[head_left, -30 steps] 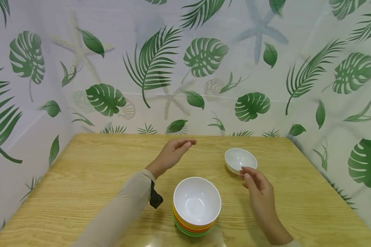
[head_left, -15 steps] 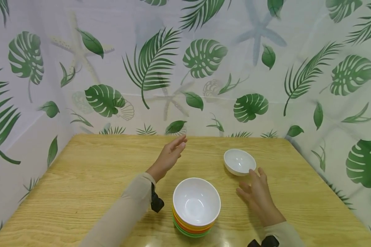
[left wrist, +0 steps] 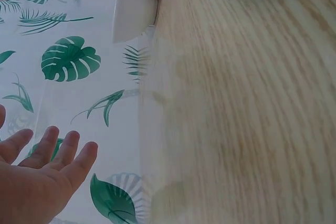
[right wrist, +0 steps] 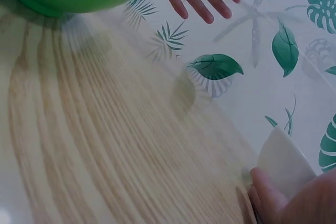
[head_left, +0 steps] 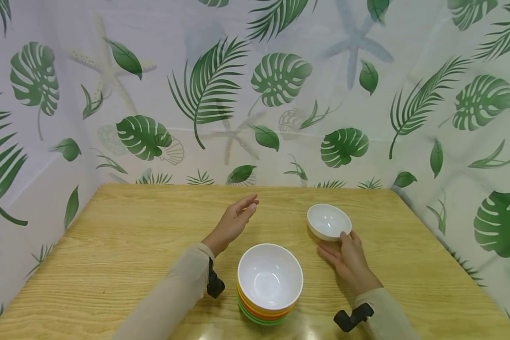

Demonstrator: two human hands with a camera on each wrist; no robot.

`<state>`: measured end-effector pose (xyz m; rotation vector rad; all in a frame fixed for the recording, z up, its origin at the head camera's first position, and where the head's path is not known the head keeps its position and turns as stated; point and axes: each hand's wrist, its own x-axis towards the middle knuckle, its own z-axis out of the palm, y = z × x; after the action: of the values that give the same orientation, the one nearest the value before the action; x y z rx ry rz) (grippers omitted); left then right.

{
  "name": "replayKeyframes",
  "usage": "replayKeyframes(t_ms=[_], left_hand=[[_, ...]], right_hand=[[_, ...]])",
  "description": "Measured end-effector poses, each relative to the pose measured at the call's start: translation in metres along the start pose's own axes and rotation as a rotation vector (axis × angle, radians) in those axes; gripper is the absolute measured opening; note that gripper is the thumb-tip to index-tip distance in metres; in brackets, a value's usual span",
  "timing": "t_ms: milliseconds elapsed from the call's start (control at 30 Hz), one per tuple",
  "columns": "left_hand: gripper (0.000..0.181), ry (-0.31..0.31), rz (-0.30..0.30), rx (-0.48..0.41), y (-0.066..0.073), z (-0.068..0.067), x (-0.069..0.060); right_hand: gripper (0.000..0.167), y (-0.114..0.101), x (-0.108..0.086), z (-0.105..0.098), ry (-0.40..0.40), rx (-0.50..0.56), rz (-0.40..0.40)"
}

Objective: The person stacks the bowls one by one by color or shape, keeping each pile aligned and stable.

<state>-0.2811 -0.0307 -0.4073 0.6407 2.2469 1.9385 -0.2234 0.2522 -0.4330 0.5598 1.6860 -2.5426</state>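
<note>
A white bowl (head_left: pixel 328 221) stands at the table's right middle, its inside facing up. My right hand (head_left: pixel 354 264) grips its near right edge, one digit at the rim and others low beside the outer wall. In the right wrist view, fingertips (right wrist: pixel 260 177) meet the outside of that bowl. Close to me stands a stack of nested bowls (head_left: pixel 270 278), white on top, with yellow, orange and green edges below. Beyond the stack's left side my left hand (head_left: pixel 230 226) hovers with fingers extended, holding nothing.
A wooden table (head_left: pixel 123 245) spreads beneath everything. Behind and at both sides hangs a white cloth with green leaf prints (head_left: pixel 280 78). Dark wrist cameras (head_left: pixel 353 317) are strapped to the sleeves. The stack lies between the two forearms.
My right hand has turned and reached forward to the white bowl's edge, taking hold of it. The left hand has shifted slightly left. The stack stays in place.
</note>
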Motion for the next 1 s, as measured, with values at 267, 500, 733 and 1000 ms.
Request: replayKeyframes(t_ms=[267,500,733,1000], left_hand=[[0.049,-0.030,-0.017,-0.006,-0.0037,-0.0037,-0.0010],[0.052,-0.054,-0.028,0.003,-0.0029,-0.0074,0.0019],[0.051,-0.054,-0.043,-0.023,-0.0043,-0.0067,0.0015],[0.052,-0.055,-0.048,-0.025,-0.0050,-0.0064,-0.0012]], right_hand=[[0.057,0.0030,0.0051,-0.0032,-0.010,-0.008,-0.051],[0.055,0.0035,0.0074,-0.0047,0.003,0.022,-0.055],[0.054,0.0034,0.0077,-0.0030,0.014,0.033,-0.060],[0.054,0.0067,0.0056,0.0000,-0.012,0.066,-0.061]])
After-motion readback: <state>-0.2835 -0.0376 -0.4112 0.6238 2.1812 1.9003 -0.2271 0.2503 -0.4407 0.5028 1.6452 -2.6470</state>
